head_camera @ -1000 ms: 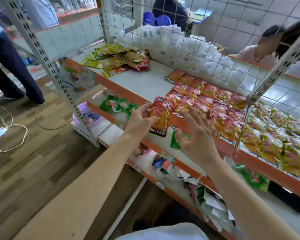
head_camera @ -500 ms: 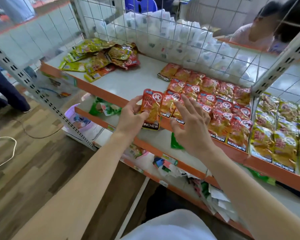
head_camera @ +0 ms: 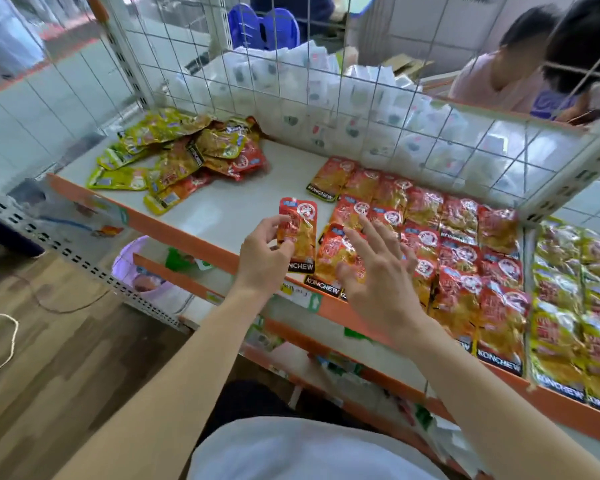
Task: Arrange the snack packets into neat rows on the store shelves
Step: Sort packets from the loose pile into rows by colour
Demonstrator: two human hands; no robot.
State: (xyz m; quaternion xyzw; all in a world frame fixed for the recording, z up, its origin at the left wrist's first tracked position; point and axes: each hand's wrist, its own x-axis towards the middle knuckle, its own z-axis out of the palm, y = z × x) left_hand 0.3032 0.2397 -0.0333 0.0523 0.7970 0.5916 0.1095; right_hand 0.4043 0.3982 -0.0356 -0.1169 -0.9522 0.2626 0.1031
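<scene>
My left hand (head_camera: 263, 258) pinches a red snack packet (head_camera: 300, 230) by its left edge and holds it upright just above the front of the white shelf (head_camera: 229, 209). To its right my right hand (head_camera: 383, 271) hovers with fingers spread over the front packets of the red rows (head_camera: 440, 233). These rows cover the right part of the shelf, overlapping like tiles. A loose heap of yellow and red packets (head_camera: 177, 154) lies at the shelf's back left.
Yellow packets in rows (head_camera: 575, 299) fill the neighbouring bay on the right. A wire grid (head_camera: 361, 98) backs the shelf, with white bags behind it. Lower shelves (head_camera: 326, 362) hold mixed packets. Two people sit beyond the grid at top right. A cable lies on the wooden floor (head_camera: 49, 341).
My left hand has kept the red packet and carried it a little further over the shelf. My right hand stays spread over the front row. The camera has tilted closer to the shelf.
</scene>
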